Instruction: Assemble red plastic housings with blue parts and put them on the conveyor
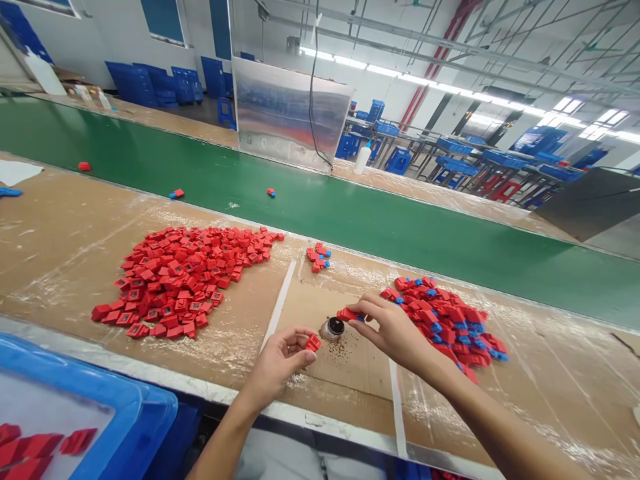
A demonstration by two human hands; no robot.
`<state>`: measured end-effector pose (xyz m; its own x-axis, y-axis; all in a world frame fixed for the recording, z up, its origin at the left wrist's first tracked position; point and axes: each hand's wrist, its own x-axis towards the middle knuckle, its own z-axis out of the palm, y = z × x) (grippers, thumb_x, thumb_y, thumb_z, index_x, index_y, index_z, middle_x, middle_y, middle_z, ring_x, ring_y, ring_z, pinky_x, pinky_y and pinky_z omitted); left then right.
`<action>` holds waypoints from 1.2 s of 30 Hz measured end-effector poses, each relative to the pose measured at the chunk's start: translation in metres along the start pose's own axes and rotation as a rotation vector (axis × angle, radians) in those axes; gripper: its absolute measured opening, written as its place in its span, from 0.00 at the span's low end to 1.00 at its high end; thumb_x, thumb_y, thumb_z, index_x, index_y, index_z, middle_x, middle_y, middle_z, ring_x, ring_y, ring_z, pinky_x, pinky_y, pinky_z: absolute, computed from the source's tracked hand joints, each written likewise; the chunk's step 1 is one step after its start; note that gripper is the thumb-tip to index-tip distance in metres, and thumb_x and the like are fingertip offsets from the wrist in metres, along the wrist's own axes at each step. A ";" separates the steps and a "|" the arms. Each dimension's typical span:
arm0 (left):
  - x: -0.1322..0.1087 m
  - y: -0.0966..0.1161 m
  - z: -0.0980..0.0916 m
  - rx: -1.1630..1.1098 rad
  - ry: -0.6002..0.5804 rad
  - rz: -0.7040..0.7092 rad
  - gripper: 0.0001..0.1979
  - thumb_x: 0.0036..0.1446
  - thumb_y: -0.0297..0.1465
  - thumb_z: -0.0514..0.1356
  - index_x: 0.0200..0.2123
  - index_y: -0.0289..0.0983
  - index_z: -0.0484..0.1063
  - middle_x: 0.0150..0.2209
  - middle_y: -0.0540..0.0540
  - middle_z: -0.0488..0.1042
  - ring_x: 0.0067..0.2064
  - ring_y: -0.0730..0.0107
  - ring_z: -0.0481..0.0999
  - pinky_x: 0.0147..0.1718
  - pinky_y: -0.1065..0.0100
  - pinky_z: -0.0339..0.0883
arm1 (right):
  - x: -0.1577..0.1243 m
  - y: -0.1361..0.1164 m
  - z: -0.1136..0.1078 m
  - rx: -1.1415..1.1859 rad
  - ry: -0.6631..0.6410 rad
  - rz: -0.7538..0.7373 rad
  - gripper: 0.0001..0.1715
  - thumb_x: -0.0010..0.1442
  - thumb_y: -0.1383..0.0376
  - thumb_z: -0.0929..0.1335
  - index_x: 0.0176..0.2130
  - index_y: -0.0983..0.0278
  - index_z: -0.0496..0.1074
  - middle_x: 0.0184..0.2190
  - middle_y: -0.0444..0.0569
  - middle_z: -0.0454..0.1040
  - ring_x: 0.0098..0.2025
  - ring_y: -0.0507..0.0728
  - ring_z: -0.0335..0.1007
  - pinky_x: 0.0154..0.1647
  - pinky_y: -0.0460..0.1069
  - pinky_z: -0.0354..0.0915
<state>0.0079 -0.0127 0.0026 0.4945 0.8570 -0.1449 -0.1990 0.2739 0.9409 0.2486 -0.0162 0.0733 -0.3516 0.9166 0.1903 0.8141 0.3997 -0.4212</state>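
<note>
My left hand (286, 360) pinches a small red plastic block (313, 342) with a hollow face. Between the thumb and fingers of my right hand (383, 327) is a red and blue plastic piece (347, 314), partly hidden by the fingers. Between both hands, on the bench, stands a small clear jar with a black top (335, 327), and dark crumbs lie around it. A large pile of red blocks (185, 273) spreads to the left. To the right, behind my right hand, is a heap of red and blue pieces (450, 323).
A green conveyor belt (390, 220) runs behind the bench, carrying a few red pieces. A small group of red and blue pieces (319, 257) lies near its edge. At the lower left, a blue bin (145, 407) holds red parts. A metal panel (290, 113) stands beyond the belt.
</note>
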 end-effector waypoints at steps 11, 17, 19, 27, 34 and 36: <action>-0.001 -0.001 0.011 0.024 -0.026 -0.019 0.10 0.50 0.29 0.66 0.37 0.35 0.73 0.29 0.50 0.72 0.32 0.73 0.69 0.33 0.73 0.63 | -0.008 -0.015 0.000 0.185 0.088 0.094 0.10 0.64 0.60 0.65 0.42 0.60 0.73 0.34 0.48 0.74 0.35 0.56 0.70 0.36 0.51 0.66; -0.002 -0.001 0.011 0.042 -0.067 -0.021 0.09 0.50 0.27 0.65 0.37 0.35 0.74 0.29 0.50 0.72 0.32 0.72 0.69 0.35 0.73 0.63 | -0.023 -0.036 0.014 0.311 0.035 0.137 0.10 0.64 0.61 0.65 0.45 0.58 0.72 0.36 0.49 0.75 0.37 0.57 0.72 0.38 0.51 0.68; -0.002 -0.001 0.011 0.053 -0.080 -0.023 0.10 0.50 0.27 0.65 0.38 0.35 0.75 0.30 0.50 0.73 0.33 0.72 0.70 0.36 0.72 0.64 | -0.026 -0.039 0.019 0.315 0.014 0.152 0.10 0.64 0.61 0.65 0.46 0.57 0.71 0.35 0.48 0.75 0.36 0.57 0.72 0.38 0.51 0.67; -0.004 -0.001 0.012 0.108 -0.096 -0.004 0.11 0.51 0.29 0.65 0.40 0.35 0.75 0.33 0.47 0.75 0.36 0.69 0.71 0.38 0.70 0.64 | -0.027 -0.041 0.026 0.299 -0.013 0.158 0.11 0.64 0.60 0.65 0.46 0.58 0.71 0.36 0.48 0.75 0.37 0.56 0.71 0.38 0.50 0.67; -0.005 -0.001 0.012 0.131 -0.120 -0.002 0.09 0.52 0.28 0.64 0.39 0.34 0.75 0.32 0.48 0.75 0.35 0.69 0.71 0.37 0.71 0.64 | -0.028 -0.044 0.026 0.308 -0.049 0.095 0.08 0.65 0.62 0.64 0.42 0.60 0.72 0.35 0.49 0.73 0.37 0.55 0.70 0.37 0.48 0.65; -0.005 -0.002 0.011 0.146 -0.128 -0.005 0.09 0.53 0.28 0.63 0.39 0.34 0.75 0.32 0.48 0.75 0.35 0.69 0.72 0.36 0.71 0.64 | -0.029 -0.046 0.028 0.294 -0.070 0.086 0.09 0.66 0.62 0.63 0.41 0.60 0.72 0.34 0.49 0.71 0.35 0.55 0.69 0.37 0.49 0.65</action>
<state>0.0155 -0.0227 0.0045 0.6007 0.7907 -0.1180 -0.0759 0.2034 0.9762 0.2085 -0.0607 0.0627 -0.3261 0.9415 0.0855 0.6777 0.2959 -0.6731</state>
